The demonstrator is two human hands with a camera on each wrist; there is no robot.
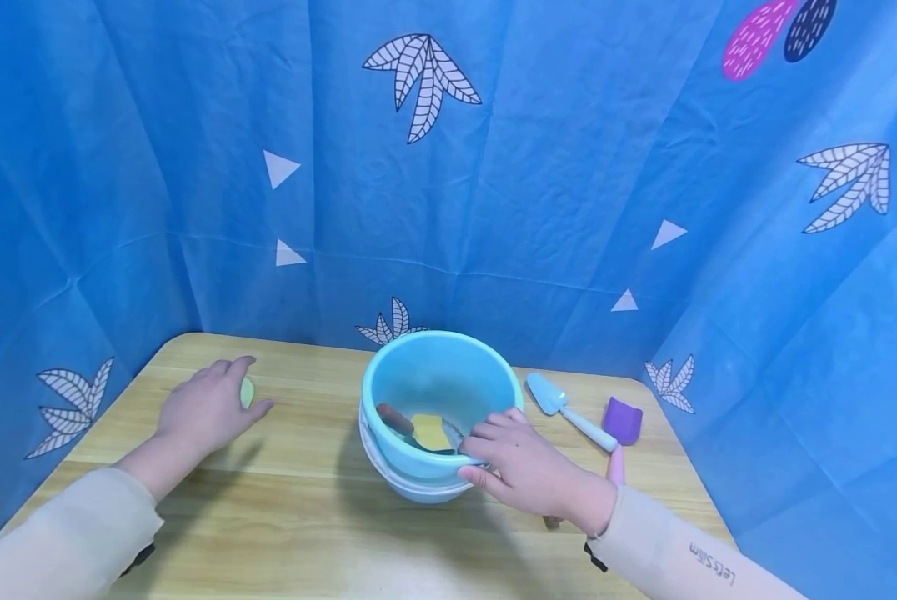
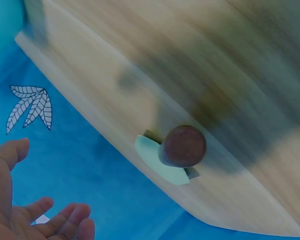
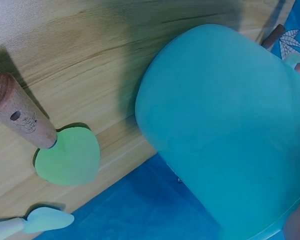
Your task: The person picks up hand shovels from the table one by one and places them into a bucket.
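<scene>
A turquoise bucket stands mid-table with a white band round its outside. My right hand grips its near right rim, fingers over the edge and thumb outside. Inside lie a brown handle, a yellow piece and a greyish piece that is partly hidden. To the left, my left hand hovers with thumb and fingers spread beside a pale green tool. The left wrist view shows that tool's round brown handle end-on, with the fingers apart from it.
Right of the bucket lie a light blue trowel and a purple shovel with a pink handle. A green-headed tool with a wooden handle lies there too, mostly hidden by my right arm in the head view. Blue curtain surrounds the table.
</scene>
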